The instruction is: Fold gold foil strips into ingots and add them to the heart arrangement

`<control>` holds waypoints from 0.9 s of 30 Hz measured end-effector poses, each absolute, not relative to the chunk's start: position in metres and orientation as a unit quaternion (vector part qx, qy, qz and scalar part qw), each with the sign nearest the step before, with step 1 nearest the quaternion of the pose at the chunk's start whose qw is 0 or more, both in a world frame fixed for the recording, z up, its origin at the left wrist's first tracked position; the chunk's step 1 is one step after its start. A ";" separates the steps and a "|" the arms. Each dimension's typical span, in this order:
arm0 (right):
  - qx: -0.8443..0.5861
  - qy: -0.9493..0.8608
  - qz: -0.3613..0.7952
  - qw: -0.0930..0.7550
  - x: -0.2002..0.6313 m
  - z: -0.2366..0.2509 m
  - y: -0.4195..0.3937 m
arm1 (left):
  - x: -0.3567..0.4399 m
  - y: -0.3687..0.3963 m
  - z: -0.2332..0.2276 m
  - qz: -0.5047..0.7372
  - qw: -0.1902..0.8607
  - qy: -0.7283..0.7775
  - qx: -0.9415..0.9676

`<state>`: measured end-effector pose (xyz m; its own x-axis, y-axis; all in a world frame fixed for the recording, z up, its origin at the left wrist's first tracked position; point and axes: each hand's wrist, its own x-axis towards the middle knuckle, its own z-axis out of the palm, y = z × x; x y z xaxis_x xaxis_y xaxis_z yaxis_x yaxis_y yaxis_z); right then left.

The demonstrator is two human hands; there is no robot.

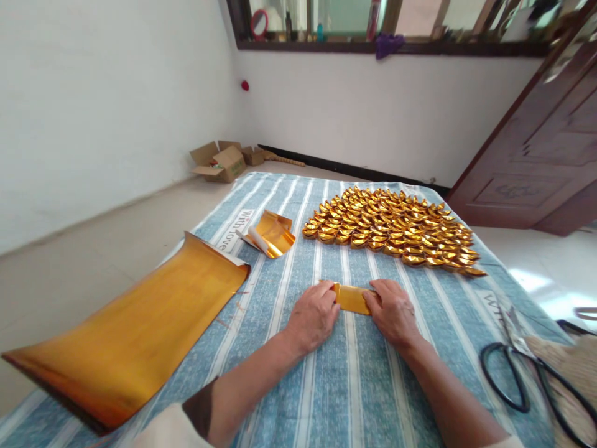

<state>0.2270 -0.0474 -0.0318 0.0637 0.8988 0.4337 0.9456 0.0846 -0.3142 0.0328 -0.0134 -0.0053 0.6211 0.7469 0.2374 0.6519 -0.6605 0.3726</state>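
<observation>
Between my hands a small strip of gold foil paper (353, 299) lies on the striped cloth. My left hand (313, 316) is closed on its left end, where a fold shows, with the thumb and fingers pressed together. At the right end my right hand (394, 311) grips the strip with thumb and bent fingers. Beyond them stand many folded gold paper ingots (392, 227) in close rows. A long gold sheet (135, 330) with a curled far end lies to my left, and curled gold scraps (273, 233) rest farther back.
Black-handled scissors (517, 348) lie at the right beside a beige woven item (566, 361). Blue-and-white striped cloth (289, 386) covers the table. Cardboard boxes (224, 163) stand on the floor past its far left corner. A brown door (536, 143) is at the right.
</observation>
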 end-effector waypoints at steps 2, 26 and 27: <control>-0.674 -0.696 -0.043 0.244 0.223 -0.028 -0.050 | 0.033 -0.011 -0.005 0.179 0.128 0.392 0.893; -0.631 -0.701 0.223 0.249 0.216 -0.004 -0.066 | 0.036 0.007 -0.006 0.147 0.110 0.381 0.906; -0.617 -0.709 0.239 0.246 0.214 -0.002 -0.067 | 0.036 0.008 -0.006 0.145 0.120 0.367 0.911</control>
